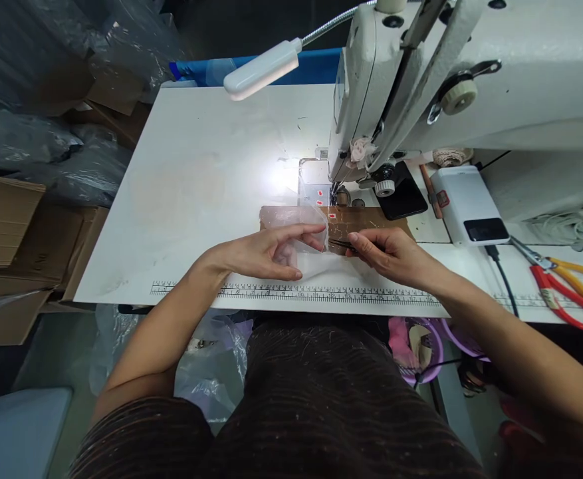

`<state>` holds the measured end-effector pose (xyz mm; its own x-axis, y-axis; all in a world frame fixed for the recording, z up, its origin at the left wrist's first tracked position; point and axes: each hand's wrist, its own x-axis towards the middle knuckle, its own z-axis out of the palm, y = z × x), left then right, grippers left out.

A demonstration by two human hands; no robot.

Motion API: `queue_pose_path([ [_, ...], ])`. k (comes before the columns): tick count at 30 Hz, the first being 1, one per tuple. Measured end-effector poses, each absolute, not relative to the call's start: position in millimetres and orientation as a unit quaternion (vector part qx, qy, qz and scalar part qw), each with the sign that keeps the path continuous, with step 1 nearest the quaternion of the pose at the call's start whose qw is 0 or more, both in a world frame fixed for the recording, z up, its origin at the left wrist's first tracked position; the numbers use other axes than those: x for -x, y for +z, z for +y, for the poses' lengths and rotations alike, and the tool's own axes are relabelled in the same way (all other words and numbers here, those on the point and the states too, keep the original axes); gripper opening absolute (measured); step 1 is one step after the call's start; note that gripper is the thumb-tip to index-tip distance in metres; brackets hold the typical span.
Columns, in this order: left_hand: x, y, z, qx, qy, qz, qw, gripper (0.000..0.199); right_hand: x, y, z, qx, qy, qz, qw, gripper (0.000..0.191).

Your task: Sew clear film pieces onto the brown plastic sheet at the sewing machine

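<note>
My left hand rests over a sheer white piece of fabric, its fingers stretched out and the thumb held apart. Thin dark tweezers are pinched in my right hand, their tips pointing left at the fabric's edge. Beneath both hands lies a brown strip with loose threads on it. Just beyond them, the needle and presser foot of a white sewing machine stand over the plate. Small red marks show near the foot.
A white lamp reaches over the white table. To the right lie a black phone, a white power bank with a cable, and scissors. A printed ruler runs along the front edge. Cardboard boxes stand left.
</note>
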<state>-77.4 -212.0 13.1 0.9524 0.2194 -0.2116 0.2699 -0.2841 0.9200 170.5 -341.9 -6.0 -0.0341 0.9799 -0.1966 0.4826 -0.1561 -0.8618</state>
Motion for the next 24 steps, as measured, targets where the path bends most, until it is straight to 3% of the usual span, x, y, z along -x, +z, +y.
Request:
queue_pose_path([
  [3, 76, 11, -215, -0.803, -0.036, 0.194, 0.562, 0.078, -173, -6, -345, 0.655, 0.413, -0.572, 0.271, 0.069],
  [8, 63, -3, -226, -0.786, 0.002, 0.221, 0.577, 0.046, -170, -7, -347, 0.662, 0.407, -0.565, 0.276, 0.069],
  [11, 59, -10, -231, -0.773, 0.022, 0.204, 0.6, 0.036, -166, -9, -350, 0.661, 0.411, -0.566, 0.272, 0.069],
  [18, 62, -10, -228, -0.747, 0.013, 0.203, 0.633, 0.059, -160, -3, -353, 0.647, 0.409, -0.599, 0.235, 0.068],
  [24, 59, -13, -228, -0.747, 0.025, 0.19, 0.637, 0.061, -150, -3, -347, 0.634, 0.389, -0.622, 0.246, 0.064],
])
